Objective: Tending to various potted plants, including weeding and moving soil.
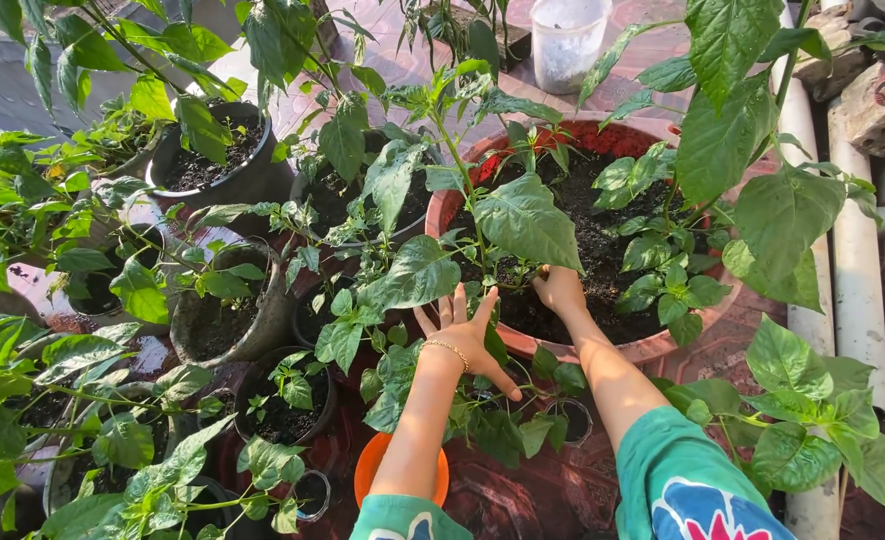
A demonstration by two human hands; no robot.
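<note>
The wide terracotta pot [653,345] is round and shallow, filled with dark soil [593,250]. Leafy green pepper plants [523,220] stand upright in that soil, the broadest leaves hanging over the pot's near-left rim, smaller seedlings nearer its right side.

I see black pot [225,165] with dark soil upper left, leafy plants around it. Grey pot [225,322] left of centre, small black pot [285,405] with seedling below it. Orange container [376,462] at bottom, partly hidden. Translucent white plastic tub [566,40] at top on reddish tiled floor [653,45]. White pipes [856,270] run down right side.
</note>
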